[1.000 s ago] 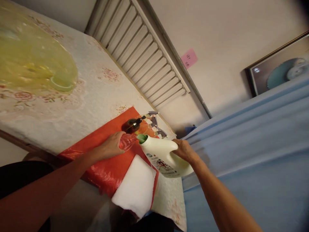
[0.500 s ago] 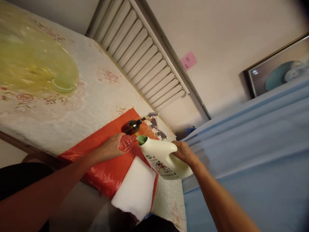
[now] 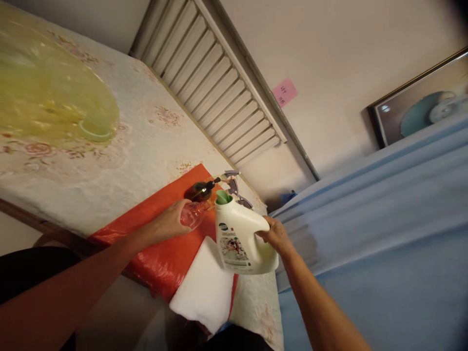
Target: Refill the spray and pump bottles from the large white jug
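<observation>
My left hand [image 3: 175,219] is wrapped round a small clear plastic bottle [image 3: 193,215], tilted with its mouth toward the upper right. By its handle, my right hand [image 3: 275,234] grips a large cream-coloured detergent jug [image 3: 234,236] with a printed label. The jug's green pouring spout [image 3: 224,197] shows uncapped at the top and stands apart from the bottle's mouth. Just behind the clear bottle, a dark bottle [image 3: 200,191] with a black nozzle lies or stands on a red sheet [image 3: 153,258]; I cannot tell which. Several purple-and-clear spray heads [image 3: 234,185] are beside it.
A folded white cloth [image 3: 204,287] lies on the red sheet's near edge. The floral tablecloth [image 3: 142,141] runs beneath, with a yellow plastic bag [image 3: 54,92] at the far left. Behind stands a radiator [image 3: 219,87]; a blue curtain [image 3: 383,219] borders the right.
The jug has turned more upright, and its spout has moved up and away from the clear bottle's mouth. My left hand has stayed nearly in place with the bottle.
</observation>
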Demonstrator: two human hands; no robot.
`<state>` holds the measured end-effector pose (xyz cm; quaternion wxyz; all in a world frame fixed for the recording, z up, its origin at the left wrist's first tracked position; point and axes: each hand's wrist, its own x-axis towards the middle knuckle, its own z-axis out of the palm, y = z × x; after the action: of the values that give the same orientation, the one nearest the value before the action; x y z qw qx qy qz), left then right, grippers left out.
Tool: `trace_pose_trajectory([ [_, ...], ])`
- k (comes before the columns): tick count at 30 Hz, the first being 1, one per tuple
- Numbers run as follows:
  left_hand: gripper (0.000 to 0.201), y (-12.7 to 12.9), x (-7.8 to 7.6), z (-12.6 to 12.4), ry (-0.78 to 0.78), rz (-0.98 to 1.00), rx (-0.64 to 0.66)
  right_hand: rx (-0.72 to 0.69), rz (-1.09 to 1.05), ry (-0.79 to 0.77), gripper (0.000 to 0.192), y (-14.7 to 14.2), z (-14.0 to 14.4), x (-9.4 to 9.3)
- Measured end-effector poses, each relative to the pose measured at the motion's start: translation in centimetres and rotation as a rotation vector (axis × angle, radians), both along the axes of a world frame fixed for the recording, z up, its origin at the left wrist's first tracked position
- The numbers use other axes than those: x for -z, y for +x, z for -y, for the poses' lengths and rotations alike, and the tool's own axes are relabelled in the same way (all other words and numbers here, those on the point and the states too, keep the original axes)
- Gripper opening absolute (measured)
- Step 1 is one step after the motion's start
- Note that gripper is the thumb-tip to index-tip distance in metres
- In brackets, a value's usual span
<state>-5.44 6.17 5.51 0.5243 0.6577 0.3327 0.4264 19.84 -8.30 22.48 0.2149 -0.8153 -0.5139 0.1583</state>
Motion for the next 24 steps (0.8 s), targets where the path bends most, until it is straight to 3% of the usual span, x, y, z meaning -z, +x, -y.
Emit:
trace_pose_trajectory([
  [4, 0.058, -0.3, -0.6, -0.1, 0.004, -0.075, 0.078, 0.077, -0.137, 0.161, 0.01, 0.2, 0.2, 1.2],
  [9, 0.065, 0.1, 0.3, -0.7, 0.017, -0.08, 0.031, 0.186, -0.313, 0.395, 0.021, 0.4, -0.2, 3.7],
  [16, 0.061, 0.5, 0.9, -1.7, 0.03, -0.026, -0.181, 0.282, -0.5, 0.615, 0.028, -1.4, -2.3, 7.8],
  [24, 0.071, 0.5, 1.7, -2.8, 0.006, -0.055, -0.424, 0.305, -0.682, 0.718, 0.033, -4.3, -5.1, 10.5],
])
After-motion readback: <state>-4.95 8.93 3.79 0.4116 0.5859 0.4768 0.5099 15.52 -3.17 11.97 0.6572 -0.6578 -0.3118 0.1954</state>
